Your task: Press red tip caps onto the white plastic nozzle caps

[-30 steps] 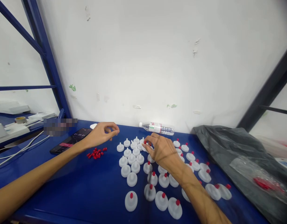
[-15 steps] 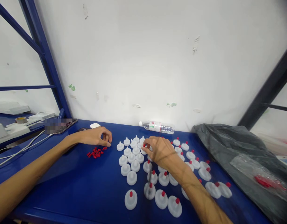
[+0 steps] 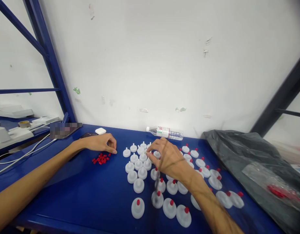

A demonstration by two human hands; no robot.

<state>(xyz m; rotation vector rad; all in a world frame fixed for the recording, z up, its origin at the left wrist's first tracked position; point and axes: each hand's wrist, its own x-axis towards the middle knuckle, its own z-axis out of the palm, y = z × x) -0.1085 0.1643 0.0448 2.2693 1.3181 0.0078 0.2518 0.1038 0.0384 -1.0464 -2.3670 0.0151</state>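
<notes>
My left hand (image 3: 102, 143) hovers at the far edge of a small pile of red caps (image 3: 100, 159). Its fingers are curled, with thumb and fingertips together; whatever lies between them is too small to make out. My right hand (image 3: 164, 156) reaches over the white nozzle lids, thumb and index finger pinched at the nozzle of one white lid (image 3: 146, 155). Left of it stand several white lids with bare nozzles (image 3: 138, 186). Around and beyond my right forearm are several lids with red caps (image 3: 170, 208) on their nozzles, some partly hidden by the arm.
A clear water bottle (image 3: 164, 132) lies along the wall. On the right, a dark plastic bag (image 3: 228, 156) carries a clear bag with red pieces (image 3: 279, 190). To the left are a phone (image 3: 67, 130), a white case (image 3: 100, 131) and white cables (image 3: 30, 152).
My right fingertips have shifted slightly left; the red cap seen at them earlier is no longer visible there. My left hand has stayed by the red caps. The camera view has shifted a little.
</notes>
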